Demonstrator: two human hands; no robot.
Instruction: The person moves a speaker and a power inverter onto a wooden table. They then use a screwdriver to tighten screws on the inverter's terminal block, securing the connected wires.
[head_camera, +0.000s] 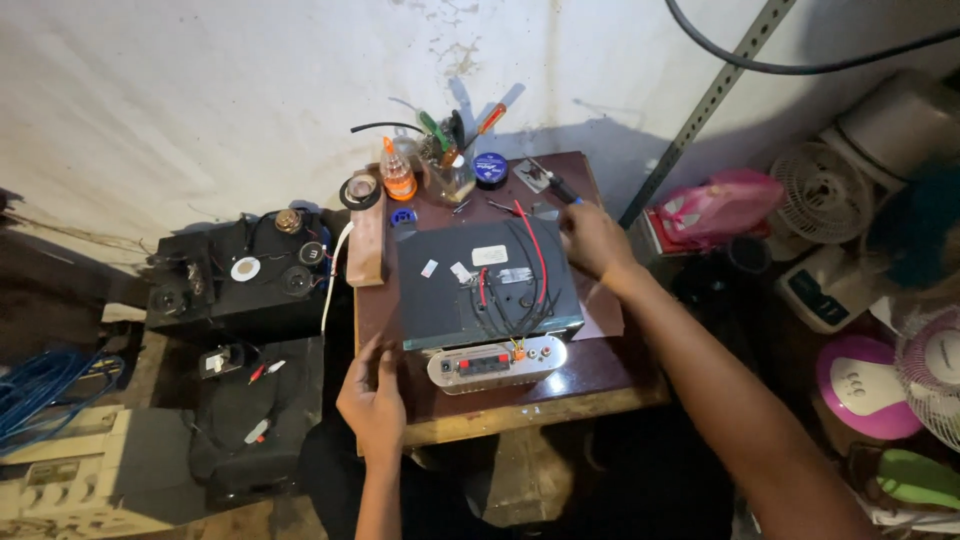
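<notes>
— What sits off the table's left edge?

— A blue cable bundle (40, 385) at the far left, then a black box (240, 275) with round knobs on top, just beside the small wooden table (600, 375).

— And the left hand?

— The left hand (372, 395) rests at the table's front left corner, fingers held together and laid flat on the surface, holding nothing. It lies just beside the near left corner of the dark metal case (440, 300).

— Where is that case?

— In the middle of the table, lying flat. Black and red wires (520, 285) run across its top down to a silver front panel (497, 363), which lies at the table's front edge, touching the case.

— What is behind it?

— Along the back edge: a roll of black tape (360, 190) at the back left corner, an orange bottle (398, 172), a jar of screwdrivers (452, 165) and a round blue tin (490, 166).

— The right hand?

— The right hand (595, 240) is at the case's far right corner, fingers curled and pinching a dark-handled tool (556, 186) that points toward the back edge.

— Beyond the right edge?

— A pink bag (720, 205) and white fans (820, 190).
</notes>
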